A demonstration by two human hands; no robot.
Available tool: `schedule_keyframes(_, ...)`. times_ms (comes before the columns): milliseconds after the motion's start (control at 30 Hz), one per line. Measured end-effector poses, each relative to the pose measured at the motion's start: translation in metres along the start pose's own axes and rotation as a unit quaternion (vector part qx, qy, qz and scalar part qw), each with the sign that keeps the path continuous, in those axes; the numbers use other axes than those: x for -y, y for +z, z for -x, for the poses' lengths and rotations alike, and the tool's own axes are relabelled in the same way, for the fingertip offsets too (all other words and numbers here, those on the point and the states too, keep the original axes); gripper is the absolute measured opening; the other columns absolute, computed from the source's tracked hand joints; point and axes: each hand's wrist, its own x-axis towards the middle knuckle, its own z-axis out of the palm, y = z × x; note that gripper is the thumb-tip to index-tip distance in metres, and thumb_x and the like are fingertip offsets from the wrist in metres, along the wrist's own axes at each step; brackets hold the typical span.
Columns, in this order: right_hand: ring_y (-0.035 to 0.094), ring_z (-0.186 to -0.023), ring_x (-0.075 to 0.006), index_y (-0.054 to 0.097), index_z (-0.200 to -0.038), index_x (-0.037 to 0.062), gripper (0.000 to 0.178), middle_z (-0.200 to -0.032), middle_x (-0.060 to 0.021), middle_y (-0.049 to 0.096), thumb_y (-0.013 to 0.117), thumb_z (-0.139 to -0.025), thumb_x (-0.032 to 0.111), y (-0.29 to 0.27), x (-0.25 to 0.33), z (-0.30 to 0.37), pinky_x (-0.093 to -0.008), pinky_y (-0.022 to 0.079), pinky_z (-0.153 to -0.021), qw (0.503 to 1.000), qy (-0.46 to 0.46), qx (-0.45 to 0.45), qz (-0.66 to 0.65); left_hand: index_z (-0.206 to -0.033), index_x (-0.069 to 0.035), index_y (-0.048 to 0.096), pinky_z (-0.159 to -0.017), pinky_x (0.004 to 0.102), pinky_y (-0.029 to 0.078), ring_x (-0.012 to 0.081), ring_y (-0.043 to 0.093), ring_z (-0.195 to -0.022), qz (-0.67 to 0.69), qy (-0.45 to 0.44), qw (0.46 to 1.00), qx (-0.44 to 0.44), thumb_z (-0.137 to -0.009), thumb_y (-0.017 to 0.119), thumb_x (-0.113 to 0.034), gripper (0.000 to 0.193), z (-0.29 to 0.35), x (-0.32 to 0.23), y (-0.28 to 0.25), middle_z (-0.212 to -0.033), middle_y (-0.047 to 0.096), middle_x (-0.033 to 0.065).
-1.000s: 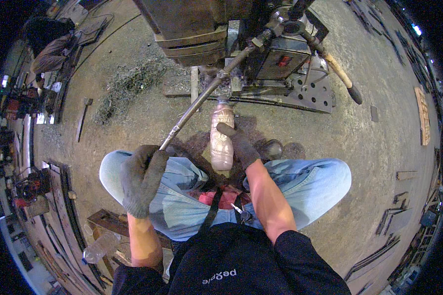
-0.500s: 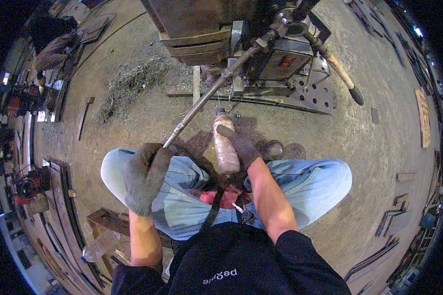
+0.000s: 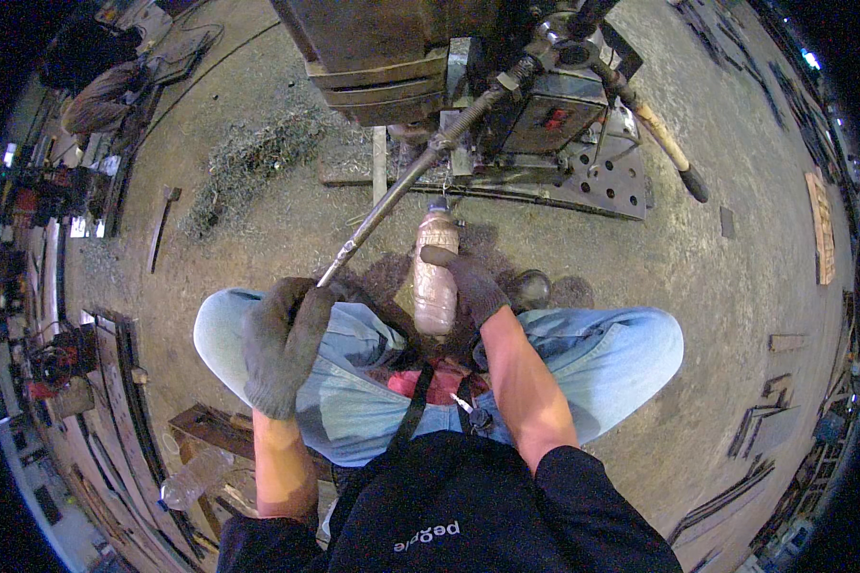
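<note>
My left hand point(image 3: 285, 344), in a grey glove, is closed round the lower end of a long metal lever point(image 3: 389, 202) that slants up to the drilling machine point(image 3: 392, 57). In my gloved right hand point(image 3: 466, 285) is a plastic bottle point(image 3: 435, 277) of cloudy pinkish-brown liquid. Its dark cap end points away from me, toward the machine's base plate point(image 3: 602, 186). The thumb lies across the bottle's side, and the other fingers are partly hidden behind it. My knees are spread on both sides of the bottle.
A heap of metal shavings point(image 3: 258, 162) lies on the floor left of the machine, near a hammer-like tool point(image 3: 162, 229). A second lever with a pale grip point(image 3: 664, 143) sticks out right. An empty clear bottle point(image 3: 196, 477) is by my left elbow. Another person point(image 3: 100, 95) crouches far left.
The bottle in my right hand has swung slightly, its cap end shifting a little right and away and its base a little left. My left hand stays on the lever.
</note>
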Motion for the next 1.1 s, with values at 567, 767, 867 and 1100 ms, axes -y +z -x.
schedule_keyframes(567,0.065,-0.066,-0.0189,0.067,-0.107,0.0118,0.037,-0.083,-0.0046,0.068,0.079,-0.086,0.040,-0.005,-0.009,-0.016,-0.0343,0.055,-0.060,0.991,-0.108,-0.043,0.070,-0.098,0.001,0.073,-0.060,0.0323,0.049,0.0162,0.065,-0.065,0.002,0.012,1.000,-0.013,-0.094,0.070,-0.023,0.024,-0.002,0.007,0.003,-0.071,0.069,0.0120)
schedule_keyframes(767,0.064,-0.065,-0.0184,0.067,-0.107,0.0120,0.039,-0.083,-0.0042,0.068,0.080,-0.085,0.041,-0.002,0.002,-0.004,-0.0339,0.054,-0.059,0.991,-0.125,-0.057,-0.001,-0.098,0.001,0.073,-0.059,0.0316,0.049,0.0160,0.063,-0.063,-0.030,-0.001,1.000,-0.006,-0.094,0.070,-0.023,0.024,-0.002,-0.001,0.002,-0.070,0.068,0.0113)
schedule_keyframes(867,0.064,-0.064,-0.0182,0.067,-0.107,0.0121,0.040,-0.083,-0.0041,0.067,0.080,-0.084,0.042,-0.003,0.009,-0.002,-0.0337,0.054,-0.059,0.989,-0.135,-0.060,-0.019,-0.098,0.001,0.073,-0.059,0.0322,0.049,0.0166,0.064,-0.064,-0.019,0.016,1.000,-0.012,-0.094,0.069,-0.024,0.025,-0.003,0.003,0.004,-0.070,0.068,0.0116)
schedule_keyframes(1100,0.063,-0.064,-0.0177,0.067,-0.107,0.0124,0.042,-0.082,-0.0037,0.067,0.081,-0.083,0.044,-0.004,0.000,-0.009,-0.0331,0.053,-0.059,0.993,-0.102,-0.041,0.044,-0.098,0.000,0.073,-0.061,0.0316,0.049,0.0161,0.063,-0.065,-0.007,0.012,1.000,-0.008,-0.094,0.069,-0.023,0.024,-0.003,0.006,0.005,-0.072,0.068,0.0124)
